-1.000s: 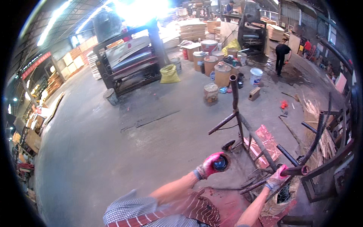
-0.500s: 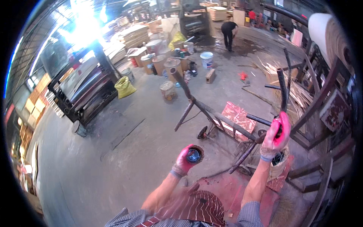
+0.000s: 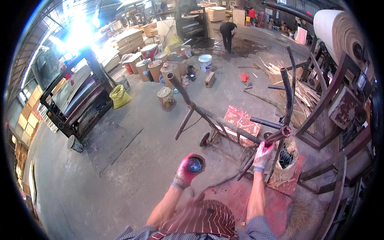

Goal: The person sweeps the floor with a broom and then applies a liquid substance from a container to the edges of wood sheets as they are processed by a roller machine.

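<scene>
My left hand (image 3: 184,173), in a pink-stained glove, is closed round a small round cup (image 3: 195,164), brown-rimmed with a dark bluish inside. It is held above the floor, left of the rusty metal pipe frame (image 3: 228,121). My right hand (image 3: 263,156), also in a stained glove, grips the frame from below, just under a short reddish pipe with an open end (image 3: 286,131). Some of its fingers are hidden behind that pipe. The frame has upright arms and small wheels (image 3: 204,139). Under it lies a red-smeared board (image 3: 242,121).
A sack with dark contents (image 3: 285,162) stands beside the frame. Dark metal framework (image 3: 340,90) and a big white roll (image 3: 340,34) bound the right. Buckets (image 3: 205,63), a brick (image 3: 210,80) and a yellow sack (image 3: 120,97) sit farther off. A person in black (image 3: 228,35) bends over beyond.
My right hand has come down and left from around the pipe's open end, which now shows. My left hand still holds the cup. The whole view has shifted slightly.
</scene>
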`<state>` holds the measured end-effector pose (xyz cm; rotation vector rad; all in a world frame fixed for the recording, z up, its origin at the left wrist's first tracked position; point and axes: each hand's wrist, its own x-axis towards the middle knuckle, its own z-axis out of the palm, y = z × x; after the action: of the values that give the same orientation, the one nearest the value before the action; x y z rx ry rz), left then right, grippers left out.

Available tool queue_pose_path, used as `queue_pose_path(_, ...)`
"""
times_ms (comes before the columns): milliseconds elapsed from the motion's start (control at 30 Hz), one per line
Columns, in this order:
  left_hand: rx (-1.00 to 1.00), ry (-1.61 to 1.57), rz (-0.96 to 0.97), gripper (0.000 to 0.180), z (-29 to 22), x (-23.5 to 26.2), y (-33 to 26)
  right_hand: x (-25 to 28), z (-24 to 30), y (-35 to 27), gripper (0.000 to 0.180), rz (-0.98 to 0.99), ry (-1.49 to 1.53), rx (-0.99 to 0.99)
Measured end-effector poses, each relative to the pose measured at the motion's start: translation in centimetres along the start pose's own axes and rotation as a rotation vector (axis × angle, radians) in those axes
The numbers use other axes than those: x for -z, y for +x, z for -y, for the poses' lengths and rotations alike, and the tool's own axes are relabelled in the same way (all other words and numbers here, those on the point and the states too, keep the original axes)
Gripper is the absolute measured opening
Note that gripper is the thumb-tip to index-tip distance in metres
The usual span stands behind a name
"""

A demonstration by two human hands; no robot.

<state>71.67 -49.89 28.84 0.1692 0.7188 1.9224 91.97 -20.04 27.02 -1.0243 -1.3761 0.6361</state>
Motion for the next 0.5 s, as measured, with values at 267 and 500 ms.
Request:
queue_pose_path(267, -0.040, -0.090, 0.038, 0.044, -0.4, 0.8, 0.0, 1.4, 20.2, 6.0, 0.028, -0.063, 0.132, 0.514)
queue_pose_path(500, -0.055, -0.162, 0.091, 0.046, 0.6, -0.1, 1.0, 0.6, 5.0, 6.9, 0.026, -0.131, 0.067, 0.246)
